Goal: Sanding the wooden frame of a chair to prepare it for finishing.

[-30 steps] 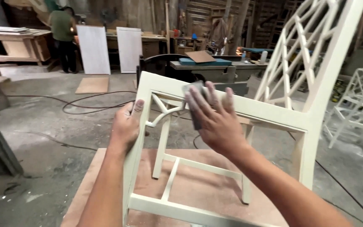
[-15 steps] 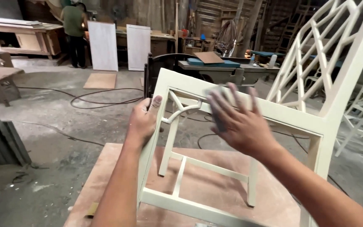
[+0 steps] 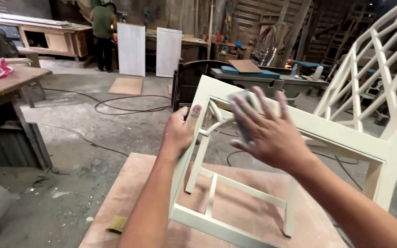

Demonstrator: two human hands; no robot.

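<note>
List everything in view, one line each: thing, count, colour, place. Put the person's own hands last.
chair frame: one, cream, lying on its side on the board, under both hands
board: one, reddish brown, under the chair frame
sanding pad: one, grey, under the right hand on the seat rail
paper scrap: one, tan, on the board's left edge
panels: two, white, standing upright at the back
cables: several, dark, on the concrete floor
workbench: one, wood, at the left
person: one, green shirt, far back
left hand: grips the frame's front leg
right hand: flat, pressing the sanding pad
</note>
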